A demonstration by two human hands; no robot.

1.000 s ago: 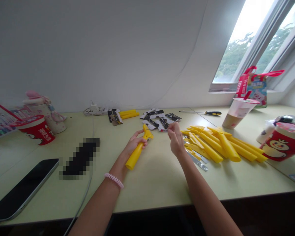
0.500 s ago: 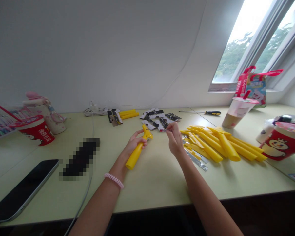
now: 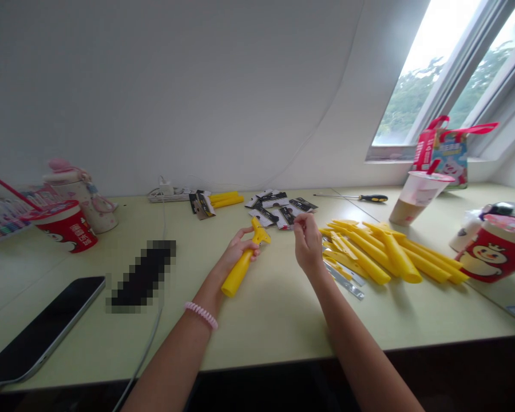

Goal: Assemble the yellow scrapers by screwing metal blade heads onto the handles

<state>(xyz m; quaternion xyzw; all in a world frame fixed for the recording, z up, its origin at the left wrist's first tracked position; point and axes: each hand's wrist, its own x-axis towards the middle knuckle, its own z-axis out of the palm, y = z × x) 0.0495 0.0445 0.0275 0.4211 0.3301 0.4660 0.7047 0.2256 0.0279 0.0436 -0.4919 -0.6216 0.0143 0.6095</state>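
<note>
My left hand (image 3: 239,249) is wrapped round a yellow scraper handle (image 3: 237,277), its hollow end tilted toward me and its head pointing away. My right hand (image 3: 308,242) is raised over the table to the right of it, fingertips pinched together; whatever they hold is too small to make out. Beyond the right hand lie several black-and-white cards (image 3: 278,207). Close on its right is a pile of yellow scraper handles (image 3: 373,252), with silvery blade strips (image 3: 344,281) beside the near edge of the pile.
Behind the pile lies a screwdriver (image 3: 371,198). Drink cups stand at right (image 3: 484,252) and left (image 3: 75,228), near a bottle (image 3: 98,197). A tablet (image 3: 43,329) and a pixelated dark object (image 3: 143,277) lie at left, with a cable (image 3: 151,337) running past.
My right hand has drawn back slightly from the cards, and the small thing at its fingertips no longer shows clearly. My left hand still grips the scraper handle; the view has shifted slightly.
</note>
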